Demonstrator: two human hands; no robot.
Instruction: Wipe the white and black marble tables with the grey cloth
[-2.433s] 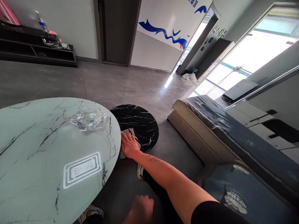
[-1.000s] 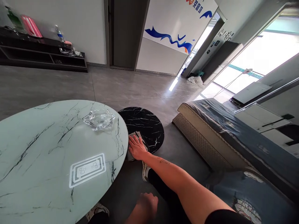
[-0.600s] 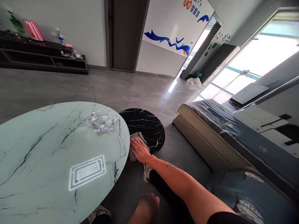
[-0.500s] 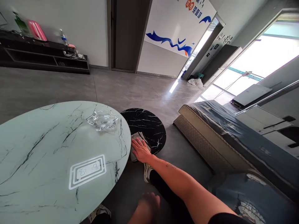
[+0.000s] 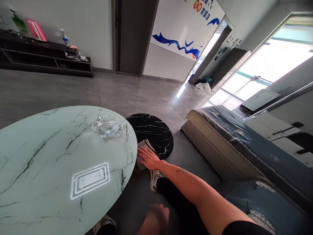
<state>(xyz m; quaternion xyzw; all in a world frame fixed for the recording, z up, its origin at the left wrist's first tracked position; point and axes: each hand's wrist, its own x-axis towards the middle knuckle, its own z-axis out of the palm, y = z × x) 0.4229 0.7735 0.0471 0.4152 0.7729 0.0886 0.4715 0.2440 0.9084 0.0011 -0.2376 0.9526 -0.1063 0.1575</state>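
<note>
My right hand (image 5: pixel 148 158) lies flat, fingers stretched out, on a grey cloth (image 5: pixel 144 145) at the near edge of a low round black marble table (image 5: pixel 154 132). That table sits partly under the rim of a larger round pale marble table (image 5: pixel 49 156). My left hand (image 5: pixel 156 217) rests low near my knee at the bottom of the view; its fingers look curled, and nothing shows in them. A clear glass ashtray (image 5: pixel 107 125) stands on the pale table near its far right edge.
A sofa wrapped in blue plastic film (image 5: pixel 232 143) runs along the right. My shoe (image 5: pixel 154 179) rests on the grey floor below the black table. A dark low shelf unit (image 5: pixel 44 58) with bottles lines the far wall, beside a doorway (image 5: pixel 129 36).
My right hand with the cloth has slid a little toward me and to the right along the black table's near edge. The view has shifted slightly.
</note>
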